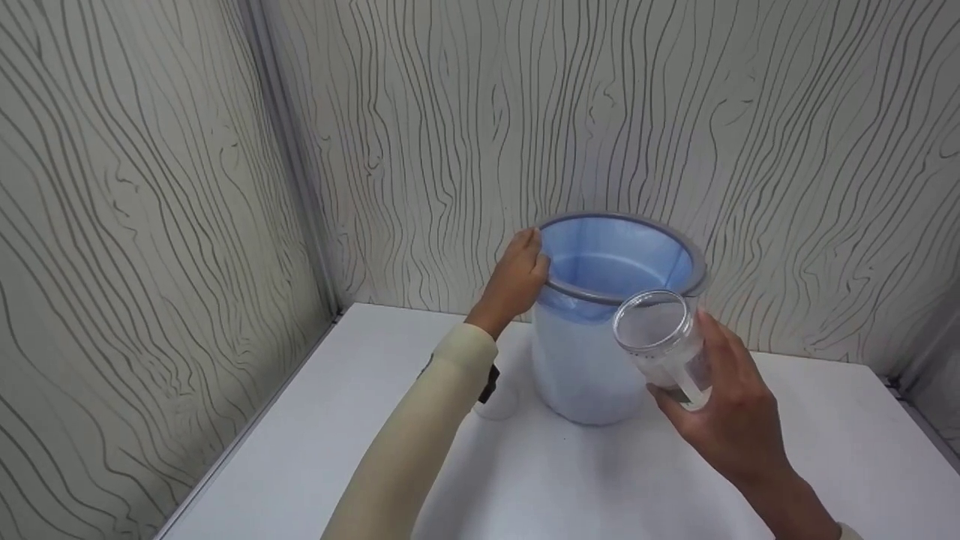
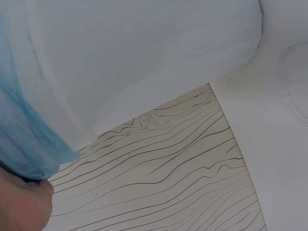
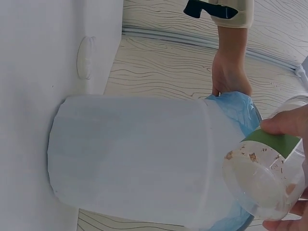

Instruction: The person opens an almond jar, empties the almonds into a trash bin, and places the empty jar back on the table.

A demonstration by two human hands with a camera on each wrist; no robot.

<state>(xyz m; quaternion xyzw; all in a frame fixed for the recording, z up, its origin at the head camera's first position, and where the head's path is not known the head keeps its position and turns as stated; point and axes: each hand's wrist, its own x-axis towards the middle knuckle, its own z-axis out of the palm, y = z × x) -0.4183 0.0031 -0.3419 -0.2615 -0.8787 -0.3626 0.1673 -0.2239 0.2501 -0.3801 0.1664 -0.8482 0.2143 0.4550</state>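
A white bin [image 1: 585, 367] lined with a blue bag [image 1: 600, 259] stands on the table, its grey rim [image 1: 697, 262] facing up. My left hand [image 1: 519, 271] grips the rim at the left side. In my right hand [image 1: 735, 405] is a clear jar [image 1: 660, 337], its open mouth tilted toward the bin, in front of the rim. The right wrist view shows a green label [image 3: 274, 140] round the jar and brown bits stuck near its base. Below my left forearm lies a clear round lid [image 1: 496, 403], partly covered by the wrist in the head view.
The white table [image 1: 360, 435] reaches back to a wall [image 1: 450, 150] with a wood-grain pattern, close behind the bin. Another patterned wall [image 1: 135, 225] borders the table's left edge.
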